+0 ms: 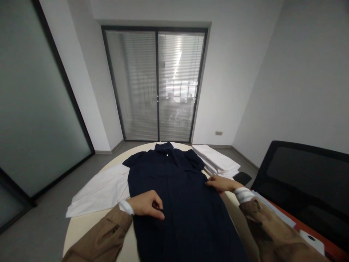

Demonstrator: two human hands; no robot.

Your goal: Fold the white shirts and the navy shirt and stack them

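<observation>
A navy short-sleeved shirt (174, 189) lies spread front up, its collar at the far end and a white button below it. My left hand (147, 205) is over the left side of the shirt's body, fingers curled toward the thumb with dark fabric at the pinch. At the right side edge, below the sleeve, my right hand (221, 183) pinches the navy cloth between thumb and fingers. A white garment (102, 189) sticks out from beneath the shirt on the left and hangs over the table edge.
The shirt rests on a round cream table (124, 251). Folded white cloths (216, 158) are stacked at its far right. A black mesh chair (308, 182) stands on the right, near an orange surface (334, 251) bearing papers and a white object (312, 242). Glass doors (156, 87) stand beyond.
</observation>
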